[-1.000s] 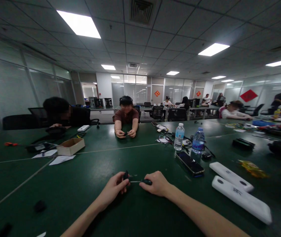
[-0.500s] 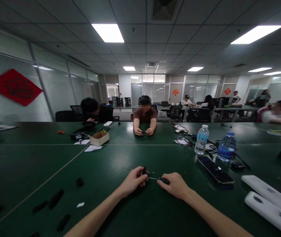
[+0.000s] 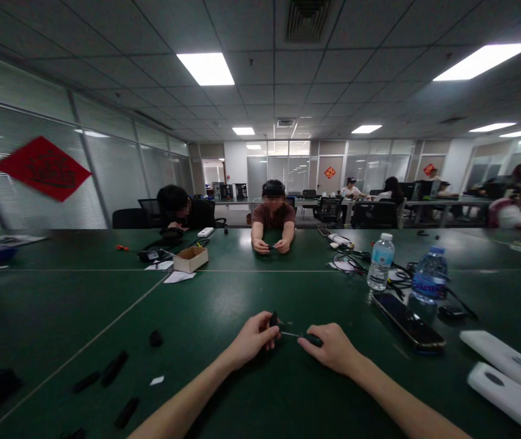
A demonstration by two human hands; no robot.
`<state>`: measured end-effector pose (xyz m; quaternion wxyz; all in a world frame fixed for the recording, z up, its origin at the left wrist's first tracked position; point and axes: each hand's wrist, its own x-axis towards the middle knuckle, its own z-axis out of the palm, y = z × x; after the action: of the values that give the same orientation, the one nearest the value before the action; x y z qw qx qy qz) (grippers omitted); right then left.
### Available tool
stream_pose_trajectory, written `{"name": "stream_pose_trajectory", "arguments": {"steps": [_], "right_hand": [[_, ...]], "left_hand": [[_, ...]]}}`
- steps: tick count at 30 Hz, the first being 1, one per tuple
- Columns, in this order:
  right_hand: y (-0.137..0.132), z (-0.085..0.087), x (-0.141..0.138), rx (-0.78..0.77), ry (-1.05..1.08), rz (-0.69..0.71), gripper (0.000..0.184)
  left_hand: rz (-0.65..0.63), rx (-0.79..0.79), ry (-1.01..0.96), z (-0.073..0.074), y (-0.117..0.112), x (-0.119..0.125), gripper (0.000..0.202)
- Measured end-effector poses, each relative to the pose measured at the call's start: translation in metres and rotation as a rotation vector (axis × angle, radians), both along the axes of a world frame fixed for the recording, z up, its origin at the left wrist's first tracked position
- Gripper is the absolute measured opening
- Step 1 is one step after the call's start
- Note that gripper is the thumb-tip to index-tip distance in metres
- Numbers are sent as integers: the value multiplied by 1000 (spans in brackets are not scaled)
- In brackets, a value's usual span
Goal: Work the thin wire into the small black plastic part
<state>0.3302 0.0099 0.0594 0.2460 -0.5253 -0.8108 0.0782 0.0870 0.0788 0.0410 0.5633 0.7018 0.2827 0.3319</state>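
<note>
My right hand (image 3: 331, 346) is wrapped round the dark handle of a screwdriver (image 3: 312, 339), whose thin metal shaft points left. The fingers of my left hand (image 3: 255, 335) are closed on a small black part (image 3: 274, 319). The screwdriver's tip meets this part or lies right beside it; the fingers hide the exact contact. Both hands are just above the green table (image 3: 224, 396). Off to the left lie several small black pieces (image 3: 114, 368) and a white scrap of paper (image 3: 157, 380).
At right are a phone (image 3: 407, 322), two water bottles (image 3: 380, 262), cables (image 3: 356, 263) and two white elongated devices (image 3: 507, 390). A small open cardboard box (image 3: 190, 260) stands at the far left. Across the table a person (image 3: 273, 216) handles a small dark item.
The whole view has shifted slightly, so everything appears a little further right. My hands keep nearly the same pose, with the screwdriver still against or beside the black part.
</note>
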Motion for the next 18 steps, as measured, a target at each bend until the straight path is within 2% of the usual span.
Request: {"name": "stream_pose_trajectory", "arguments": {"steps": [4,10,18], "right_hand": [[2,-1,-1,10,-26,-33,41],[2,-1,-1,-58,17,-11,41],[2,-2,-1,-47,36,-8,39]], "left_hand": [[9,-6,0,0,0,1,37],[22,-9,8,-3,2,-1,39],[21,-13,10,-2,1,0,40]]}}
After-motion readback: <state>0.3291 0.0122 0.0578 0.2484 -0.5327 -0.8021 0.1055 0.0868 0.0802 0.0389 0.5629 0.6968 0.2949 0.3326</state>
